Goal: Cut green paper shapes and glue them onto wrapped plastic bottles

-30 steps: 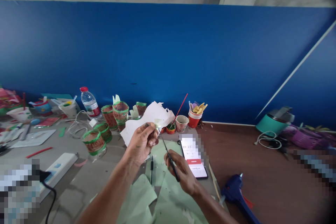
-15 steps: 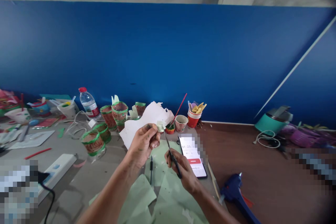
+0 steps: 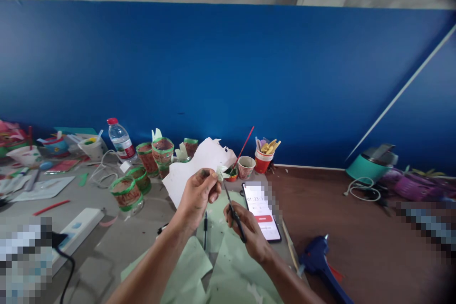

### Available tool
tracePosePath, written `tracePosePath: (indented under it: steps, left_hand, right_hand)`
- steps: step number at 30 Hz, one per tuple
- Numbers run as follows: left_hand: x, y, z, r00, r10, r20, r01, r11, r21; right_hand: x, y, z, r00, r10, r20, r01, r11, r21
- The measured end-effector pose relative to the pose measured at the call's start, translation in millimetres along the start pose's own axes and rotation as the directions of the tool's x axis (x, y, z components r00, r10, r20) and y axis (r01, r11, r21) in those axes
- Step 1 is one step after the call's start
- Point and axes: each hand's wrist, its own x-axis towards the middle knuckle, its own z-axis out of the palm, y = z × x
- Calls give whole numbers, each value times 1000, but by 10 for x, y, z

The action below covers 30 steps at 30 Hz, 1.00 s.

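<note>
Between thumb and fingers, my left hand (image 3: 200, 193) pinches a small pale green paper piece (image 3: 222, 172). My right hand (image 3: 246, 229) is wrapped round the handles of black scissors (image 3: 235, 217), whose blades point up and reach the lower edge of that piece. Below both hands lie light green paper sheets (image 3: 231, 270), with a dark pen (image 3: 205, 230) on them. Behind my left hand is a large white paper (image 3: 188, 171) with a jagged edge.
A phone (image 3: 261, 211) lies right of my right hand, with a blue glue gun (image 3: 322, 263) beyond it. Green-rimmed cups (image 3: 126, 194) and a bottle (image 3: 121, 140) stand left. Utensils fill a red cup (image 3: 262, 161). A power strip (image 3: 78, 232) lies front left.
My left hand has shifted slightly right and turned the green piece, which now shows pointed ends. The scissors and my right hand have barely moved.
</note>
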Motion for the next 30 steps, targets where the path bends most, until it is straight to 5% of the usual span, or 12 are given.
tracePosePath:
  steps: [18,30]
  left_hand:
    - [-39,-50,52,996,91,-20,-86,978,191]
    - [-32,-75,50,996,80,29,-84,981,175]
  right_hand:
    - [17,-52,-8,999,-28,-21,28,999,23]
    - [19,-24,-28,998,-45,-35,47,997,69]
